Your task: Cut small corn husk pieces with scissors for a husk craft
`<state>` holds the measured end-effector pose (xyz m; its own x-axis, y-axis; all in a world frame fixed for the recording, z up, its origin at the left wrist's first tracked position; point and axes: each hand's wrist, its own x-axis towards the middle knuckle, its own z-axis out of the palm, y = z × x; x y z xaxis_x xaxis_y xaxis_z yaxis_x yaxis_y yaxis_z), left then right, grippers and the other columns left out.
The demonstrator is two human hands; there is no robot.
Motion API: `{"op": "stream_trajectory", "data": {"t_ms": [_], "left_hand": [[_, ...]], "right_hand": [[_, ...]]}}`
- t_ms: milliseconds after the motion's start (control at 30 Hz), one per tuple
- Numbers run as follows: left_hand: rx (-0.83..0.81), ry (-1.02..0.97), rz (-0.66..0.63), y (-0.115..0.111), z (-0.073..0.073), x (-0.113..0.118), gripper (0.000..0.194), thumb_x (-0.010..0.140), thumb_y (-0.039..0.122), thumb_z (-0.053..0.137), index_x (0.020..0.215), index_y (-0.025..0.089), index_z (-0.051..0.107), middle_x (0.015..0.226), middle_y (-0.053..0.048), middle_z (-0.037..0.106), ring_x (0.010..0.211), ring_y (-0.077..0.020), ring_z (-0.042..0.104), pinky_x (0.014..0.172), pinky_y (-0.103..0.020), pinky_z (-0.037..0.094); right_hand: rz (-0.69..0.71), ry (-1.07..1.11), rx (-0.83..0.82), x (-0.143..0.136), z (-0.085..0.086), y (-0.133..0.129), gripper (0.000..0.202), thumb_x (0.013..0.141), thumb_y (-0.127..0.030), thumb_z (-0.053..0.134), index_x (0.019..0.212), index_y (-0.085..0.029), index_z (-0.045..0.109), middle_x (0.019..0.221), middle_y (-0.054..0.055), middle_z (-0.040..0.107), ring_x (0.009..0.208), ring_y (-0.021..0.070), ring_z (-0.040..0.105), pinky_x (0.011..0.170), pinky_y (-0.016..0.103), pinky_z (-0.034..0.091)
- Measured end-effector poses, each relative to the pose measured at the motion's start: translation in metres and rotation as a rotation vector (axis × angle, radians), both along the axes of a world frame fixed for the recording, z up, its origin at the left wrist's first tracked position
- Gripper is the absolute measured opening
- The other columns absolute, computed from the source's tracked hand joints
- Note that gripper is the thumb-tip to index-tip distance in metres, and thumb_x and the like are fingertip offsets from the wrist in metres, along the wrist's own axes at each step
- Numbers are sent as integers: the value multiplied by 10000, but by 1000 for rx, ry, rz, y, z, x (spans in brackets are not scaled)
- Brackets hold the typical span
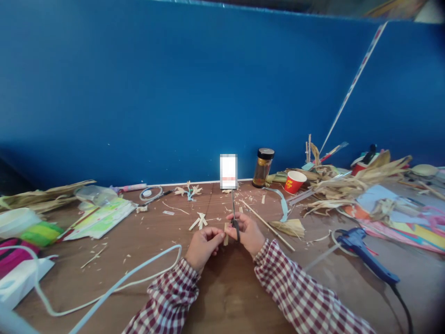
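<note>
My left hand (202,246) pinches a short, pale straw-coloured strip (226,237) between thumb and fingertips. Close beside it, my right hand (251,235) grips a pair of dark scissors (236,224), blades pointing away from me; the strip's upper end is near its fingers. Whether the right fingers also touch the strip, I cannot tell. Just beyond the left hand lies a small bundle of pale crossed strips (200,221). A thin stick (269,226) rests on the table to the right of my right hand.
Dried husks (361,183) pile up at right, near a blue glue gun (370,255). A dark-lidded jar (263,168) and red paper cup (295,181) stand at the back, by a blurred white phone-like object (228,170). A white cable (104,297) crosses the left side.
</note>
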<state>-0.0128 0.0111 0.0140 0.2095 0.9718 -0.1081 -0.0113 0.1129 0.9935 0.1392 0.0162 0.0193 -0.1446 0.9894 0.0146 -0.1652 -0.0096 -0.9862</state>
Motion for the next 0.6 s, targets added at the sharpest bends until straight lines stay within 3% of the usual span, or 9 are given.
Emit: {"op": "stream_trajectory", "data": {"t_ms": [367, 600], "left_hand": [[53, 7, 1, 0, -3, 1, 234, 657, 358, 640, 666, 127, 602, 480, 34, 522, 370, -45, 390, 366, -156, 313], [20, -192, 246, 9, 9, -12, 245, 615, 355, 681, 667, 127, 605, 425, 61, 468, 368, -38, 371, 371, -148, 292]], "right_hand": [[-37, -51, 17, -4, 2, -2, 409, 580, -244, 727, 929, -171, 526, 665, -38, 556, 572, 96, 515, 540, 225, 398], [163, -75, 18, -11, -8, -7, 385, 680, -357, 663, 974, -167, 502, 634, -43, 528, 548, 78, 483, 531, 212, 397]]}}
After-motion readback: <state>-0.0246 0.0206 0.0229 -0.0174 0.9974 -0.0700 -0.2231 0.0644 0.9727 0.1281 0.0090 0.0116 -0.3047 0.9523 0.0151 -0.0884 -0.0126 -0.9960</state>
